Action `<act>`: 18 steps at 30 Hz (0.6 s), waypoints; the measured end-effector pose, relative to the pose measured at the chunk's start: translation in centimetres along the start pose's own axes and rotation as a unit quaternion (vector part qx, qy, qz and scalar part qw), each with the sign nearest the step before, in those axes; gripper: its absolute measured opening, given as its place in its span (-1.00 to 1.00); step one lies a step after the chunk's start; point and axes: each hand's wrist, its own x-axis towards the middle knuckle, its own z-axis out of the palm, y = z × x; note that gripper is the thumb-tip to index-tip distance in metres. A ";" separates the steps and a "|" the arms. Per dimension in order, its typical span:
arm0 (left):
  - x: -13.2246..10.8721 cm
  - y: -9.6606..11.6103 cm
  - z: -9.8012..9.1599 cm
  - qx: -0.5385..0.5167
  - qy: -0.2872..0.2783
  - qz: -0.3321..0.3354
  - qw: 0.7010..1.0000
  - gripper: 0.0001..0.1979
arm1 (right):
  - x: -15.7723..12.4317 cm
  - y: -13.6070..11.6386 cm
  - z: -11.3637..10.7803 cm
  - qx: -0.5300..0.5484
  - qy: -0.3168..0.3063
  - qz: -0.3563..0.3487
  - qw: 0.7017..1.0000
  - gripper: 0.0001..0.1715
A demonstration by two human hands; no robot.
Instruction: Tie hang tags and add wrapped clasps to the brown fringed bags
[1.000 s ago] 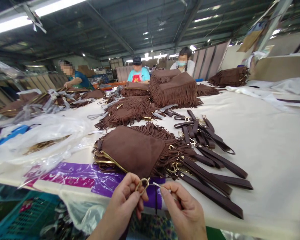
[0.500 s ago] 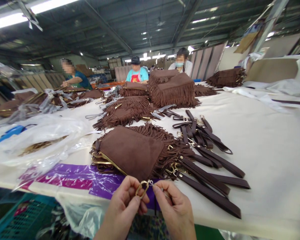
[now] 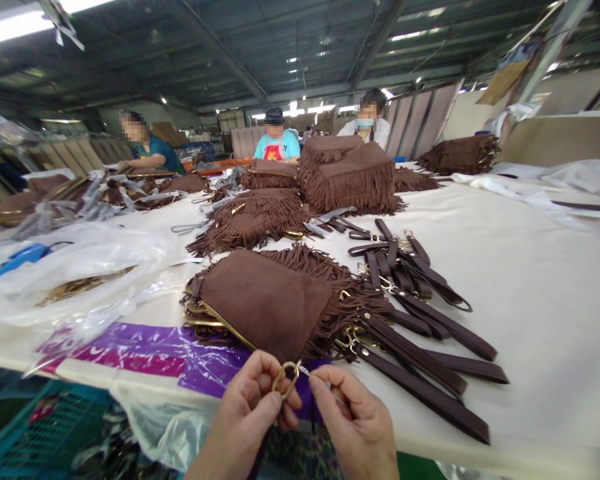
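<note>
Between the fingers and thumb of my left hand (image 3: 258,393) is an oval gold metal ring (image 3: 286,381), held upright at the table's front edge. My right hand (image 3: 349,403) pinches a thin whitish loop of string (image 3: 304,369) that meets the ring's upper right side. Just beyond both hands lies a stack of brown suede fringed pouches (image 3: 265,293) with gold zippers. To the right of the stack, dark brown leather wrist straps (image 3: 423,393) with gold clasps fan out on the table.
More fringed pouches (image 3: 350,175) are piled farther back. Clear plastic bags (image 3: 145,253) and a purple printed bag (image 3: 205,367) lie at left. A teal crate (image 3: 45,427) stands below the table edge. Several people sit across the white-covered table (image 3: 545,300).
The view has shifted slightly, moving the straps a little right in the picture. Both hands keep their grips on the ring and string; the right hand has drawn slightly away to the right.
</note>
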 end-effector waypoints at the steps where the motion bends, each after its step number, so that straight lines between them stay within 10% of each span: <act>1: 0.0 -0.1 -0.1 -0.001 -0.002 0.000 1.000 -0.74 | 0.0 0.0 0.1 -0.004 0.001 -0.004 1.000 -0.65; 10: -0.9 -1.0 -0.2 0.134 0.008 0.061 0.989 -0.97 | 0.6 0.4 0.6 0.021 -0.037 0.026 0.999 -0.62; 18: -1.1 -0.6 -0.9 0.441 -0.030 0.190 0.877 -0.83 | 1.6 1.4 -0.6 0.104 -0.169 0.063 0.978 -0.59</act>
